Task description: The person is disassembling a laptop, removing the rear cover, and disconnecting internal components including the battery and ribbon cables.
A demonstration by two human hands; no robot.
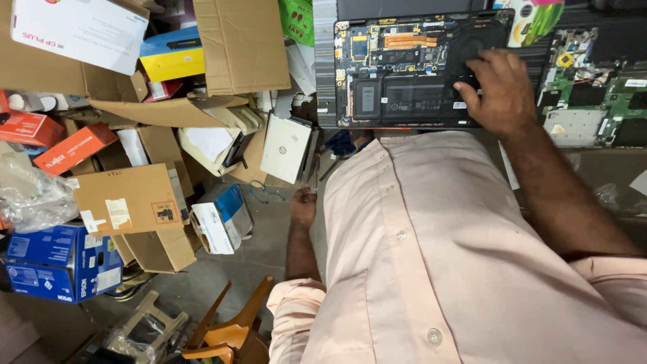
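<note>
One grip is at work: my right hand (495, 91) lies flat and spread on the opened laptop (404, 74), fingertips on its dark fan corner, clasping nothing. Left of the grip I see bare circuit board and black battery. My left hand (303, 205) hangs loose and empty below. Another stripped board (593, 94) crowds the right; cardboard boxes (128, 199) fill the floor.

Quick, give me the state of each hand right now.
Left hand: hangs at the person's side, holds nothing visible; open or closed cannot be told.
Right hand: open, fingers resting on the opened black laptop's internals.
</note>
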